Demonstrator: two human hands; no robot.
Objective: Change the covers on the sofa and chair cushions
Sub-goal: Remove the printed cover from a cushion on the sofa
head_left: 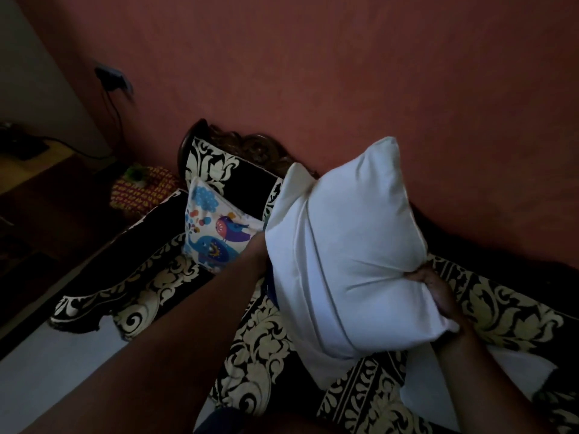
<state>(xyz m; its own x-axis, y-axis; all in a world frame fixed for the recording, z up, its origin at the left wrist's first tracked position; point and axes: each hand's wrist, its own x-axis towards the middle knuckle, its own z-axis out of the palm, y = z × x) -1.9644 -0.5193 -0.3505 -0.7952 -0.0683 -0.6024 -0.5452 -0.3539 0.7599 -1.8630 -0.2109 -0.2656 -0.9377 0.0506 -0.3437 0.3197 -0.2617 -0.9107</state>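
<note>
A plain white cushion (347, 245) is held up over the sofa (260, 346), which wears a black cover with cream scrollwork. My right hand (434, 286) grips the cushion's right edge, thumb pressed into the fabric. My left forearm reaches to the cushion's left side; my left hand is hidden behind it. A second cushion with a colourful elephant-and-bird print (216, 230) leans against the sofa's back at the left. A flat piece of white cloth (501, 377) lies on the seat under my right wrist.
A reddish wall (313, 73) rises behind the sofa. A socket with a dark cable (112, 79) hangs at the left. A red and yellow patterned object (141, 189) sits beside the sofa's arm, near a low wooden table (37, 164). Pale floor (47, 371) lies at lower left.
</note>
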